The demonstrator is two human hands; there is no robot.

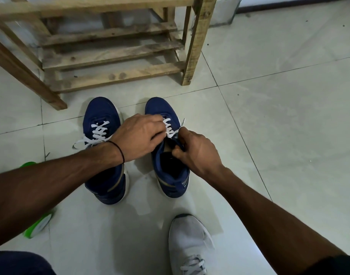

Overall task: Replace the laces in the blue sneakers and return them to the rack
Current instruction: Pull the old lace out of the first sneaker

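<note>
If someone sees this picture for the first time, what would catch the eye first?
Both hands meet mid-frame on the right blue sneaker: the left hand pinches its white lace, the right hand grips its opening. The left blue sneaker, also white-laced, stands beside it, before a wooden rack.

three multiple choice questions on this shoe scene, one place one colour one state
1. The blue sneakers stand: A on the floor before the rack; B on the rack's top shelf; C in a box.
2. The laces are: A black; B white; C red.
3. The left hand and right hand are: A resting flat; B lifting the rack; C pinching the laces on the right sneaker.
Key: 1A, soles on the floor; 2B, white on both; 3C, both hands curl at its eyelets.
</note>
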